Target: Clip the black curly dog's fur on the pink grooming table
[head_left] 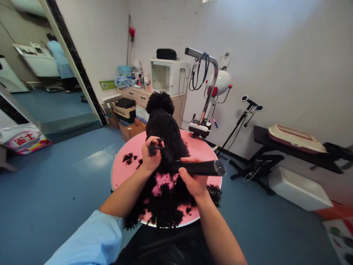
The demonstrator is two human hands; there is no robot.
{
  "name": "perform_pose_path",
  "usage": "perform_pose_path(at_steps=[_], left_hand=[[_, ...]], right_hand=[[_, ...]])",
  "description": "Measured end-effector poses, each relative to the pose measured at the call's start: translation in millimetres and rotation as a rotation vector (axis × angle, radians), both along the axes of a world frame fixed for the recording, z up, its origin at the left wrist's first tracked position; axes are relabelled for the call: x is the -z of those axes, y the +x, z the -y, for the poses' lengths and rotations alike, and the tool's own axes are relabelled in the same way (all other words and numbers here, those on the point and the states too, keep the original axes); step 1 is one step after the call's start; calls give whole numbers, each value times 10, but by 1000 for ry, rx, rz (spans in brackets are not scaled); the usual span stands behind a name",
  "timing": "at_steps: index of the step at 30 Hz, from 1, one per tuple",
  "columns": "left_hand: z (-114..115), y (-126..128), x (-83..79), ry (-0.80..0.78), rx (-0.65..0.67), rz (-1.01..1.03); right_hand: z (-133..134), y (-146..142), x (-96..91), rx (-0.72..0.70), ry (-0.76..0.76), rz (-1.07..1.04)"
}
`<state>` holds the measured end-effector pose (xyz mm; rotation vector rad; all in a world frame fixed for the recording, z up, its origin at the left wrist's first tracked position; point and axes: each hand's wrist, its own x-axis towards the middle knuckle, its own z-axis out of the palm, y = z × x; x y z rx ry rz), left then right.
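Observation:
A black curly-haired dog [167,127] is on a round pink table [197,143], its back toward me and its head at the far side. My left hand [151,152] is closed around a dark tuft of fur at the dog's rear; whether this is the tail I cannot tell. In my right hand [194,180] is a black hair clipper [202,168], held level with its head end against the dog's hindquarters. The clipper's blade is hidden in the dark fur. Heaps of cut black fur [164,206] cover the near part of the table, with smaller tufts at the left.
A metal grooming arm [212,73] with hanging leads rises behind the table's right side. At the back, a white cabinet [172,79] stands on a wooden drawer unit [140,96]. To the right is a black table [292,149] bearing a litter tray [295,138]. Another person [62,60] stands beyond the doorway.

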<state>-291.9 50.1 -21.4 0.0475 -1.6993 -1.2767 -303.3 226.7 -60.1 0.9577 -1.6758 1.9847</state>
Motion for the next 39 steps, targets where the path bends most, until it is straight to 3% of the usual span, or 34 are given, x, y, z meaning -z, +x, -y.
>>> perform_pose_path(at_steps=[3, 8, 10, 14, 17, 20, 23, 26, 29, 32, 34, 36, 39], left_hand=[[6, -37, -76, -14, 15, -60], [33, -62, -108, -35, 65, -172], [30, -62, -111, -54, 64, -173], [14, -36, -120, -85, 54, -149], [2, -9, -106, -91, 68, -148], [-26, 0, -100, -126, 66, -159], [-50, -7, -140, -168, 45, -128], [-46, 48, -151, -166, 37, -93], [-59, 261, 86, -173, -4, -176], [-160, 523, 657, -226, -87, -330], [-272, 580, 1067, -188, 1, -237], [-381, 490, 1329, -64, 100, 73], [-455, 184, 1342, 173, 258, 363]], right_hand=[[-6, 104, 205, -38, 57, -23], [40, 140, 276, 96, -308, -34], [125, 147, 298, 98, -255, -42], [194, 236, 454, 20, -8, -26], [145, 307, 495, 42, -118, -23], [172, 331, 387, 98, -231, -56], [260, 345, 280, 90, -14, -84], [211, 395, 296, 32, 178, -118], [-41, 406, 356, -37, 158, -109], [-301, 254, 277, 9, -95, -2], [-375, 63, 119, 49, -231, 55], [-361, -149, -56, 18, -174, 66], [-273, -383, -180, -39, 115, 45]])
